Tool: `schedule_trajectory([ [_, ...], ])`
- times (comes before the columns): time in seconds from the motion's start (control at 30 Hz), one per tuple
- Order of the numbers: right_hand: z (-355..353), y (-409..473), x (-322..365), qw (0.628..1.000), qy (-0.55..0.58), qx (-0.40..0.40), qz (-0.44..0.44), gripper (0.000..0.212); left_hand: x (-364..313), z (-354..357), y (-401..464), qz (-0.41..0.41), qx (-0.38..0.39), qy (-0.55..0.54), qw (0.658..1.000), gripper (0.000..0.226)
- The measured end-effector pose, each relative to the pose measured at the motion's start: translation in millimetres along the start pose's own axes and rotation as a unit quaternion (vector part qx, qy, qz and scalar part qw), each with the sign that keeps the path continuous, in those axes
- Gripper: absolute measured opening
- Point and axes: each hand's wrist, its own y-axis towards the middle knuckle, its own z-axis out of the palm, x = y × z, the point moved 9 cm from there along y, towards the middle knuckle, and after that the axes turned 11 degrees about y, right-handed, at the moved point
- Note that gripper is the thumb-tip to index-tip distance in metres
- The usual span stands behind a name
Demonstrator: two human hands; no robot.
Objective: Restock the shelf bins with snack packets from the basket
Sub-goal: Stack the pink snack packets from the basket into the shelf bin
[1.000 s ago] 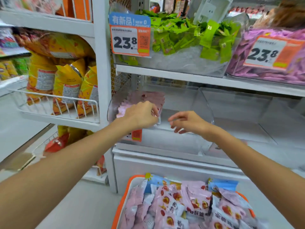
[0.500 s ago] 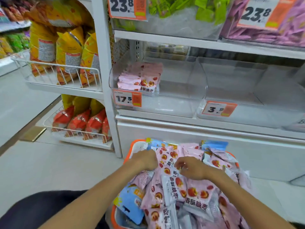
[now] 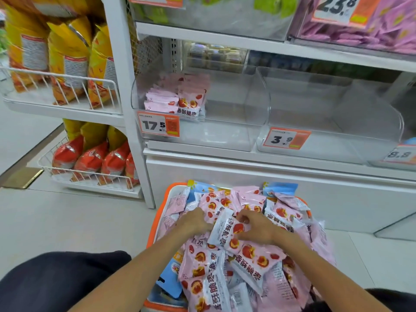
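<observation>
Now both hands are down in the basket [image 3: 157, 212], which stands on the floor against the foot of the shelf. The left hand [image 3: 195, 221] has its fingers curled into the pile of pink packets [image 3: 254, 264], near the far left side of the basket; what exactly it pinches I cannot tell. The right hand [image 3: 258, 228] has its grip curled on one packet [image 3: 225, 233] that lies tilted on top, between the two hands.

The bin [image 3: 236, 109] with the 17.5 tag [image 3: 158, 125] sits at the left end of the lower shelf, and holds only a small stack [image 3: 177, 100] in its left part (the right part looks free).

To do this step well, I think it is better to gather several packets of the same pink kind, all lying flat and facing one way, and to leave the blue ones [image 3: 168, 282] alone. A firm hold at the middle is safer, since the foil is probably slippery and a loose bundle may slide apart on the way to the bin.
</observation>
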Motion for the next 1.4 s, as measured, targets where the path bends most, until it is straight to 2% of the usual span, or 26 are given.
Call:
schedule_trajectory([
  [0.07, -3.6, 1.9, -4.4, 0.999, 0.039, -0.016, 0.021, 0.039, 0.4, 0.8, 1.9, 0.001, -0.014, -0.007, 1.000, 0.035],
  [0.13, -7.9, 4.0, -5.3, 0.996, 0.074, -0.038, 0.032, 0.045, -0.5, -3.5, 0.0, 0.006, -0.024, -0.038, 0.999, 0.025],
  [0.23, -20.9, 3.6, 4.1, 0.984, 0.164, -0.066, 0.031, 0.043, -0.3, -13.5, 1.5, 0.026, -0.041, -0.136, 0.989, 0.042],
  [0.3, -35.7, 2.5, 8.0, 0.965, 0.240, -0.099, 0.032, 0.037, 3.6, -21.8, 2.6, 0.021, -0.046, -0.208, 0.977, 0.039],
  [0.43, -63.9, 2.9, 3.5, 0.904, 0.393, -0.157, 0.053, 0.034, 11.8, -31.7, -1.0, -0.003, -0.039, -0.327, 0.944, 0.030],
  [0.57, -72.9, 2.5, -0.3, 0.866, 0.482, -0.096, 0.095, 0.033, 13.9, -27.9, -3.5, -0.018, 0.011, -0.455, 0.890, 0.010],
  [0.7, -71.0, 0.3, -4.7, 0.845, 0.515, -0.059, 0.129, 0.020, 10.9, -36.8, -5.9, -0.011, -0.005, -0.532, 0.847, 0.020],
  [0.73, -71.9, 0.0, -4.8, 0.850, 0.508, -0.059, 0.128, 0.021, 7.4, -41.4, -8.4, -0.006, -0.007, -0.539, 0.843, 0.021],
  [0.87, -77.5, -5.4, 16.1, 0.896, 0.434, -0.007, 0.092, 0.034, 1.5, -60.7, -13.6, 0.015, 0.000, -0.512, 0.859, 0.031],
  [0.97, -86.7, -9.9, 26.3, 0.914, 0.398, 0.007, 0.080, 0.046, 1.7, -72.4, -17.7, 0.030, 0.004, -0.529, 0.848, 0.020],
  [1.0, -91.1, -13.2, 30.2, 0.921, 0.381, 0.013, 0.073, 0.045, 2.5, -76.9, -18.1, 0.034, 0.004, -0.522, 0.852, 0.018],
  [1.03, -94.0, -17.2, 35.3, 0.928, 0.367, 0.029, 0.064, 0.041, 3.4, -81.2, -18.8, 0.043, 0.003, -0.490, 0.871, 0.017],
  [1.13, -92.6, -27.5, 52.3, 0.925, 0.370, 0.079, 0.040, 0.025, -1.2, -85.0, -25.9, 0.085, 0.046, -0.378, 0.921, 0.021],
  [1.23, -71.5, -25.9, 56.8, 0.918, 0.381, 0.105, 0.047, 0.025, -11.4, -78.9, -35.3, 0.111, 0.096, -0.365, 0.919, 0.031],
  [1.4, -34.1, -16.5, 53.2, 0.896, 0.417, 0.137, 0.068, 0.039, -13.2, -70.7, -36.0, 0.088, 0.104, -0.390, 0.911, 0.035],
])
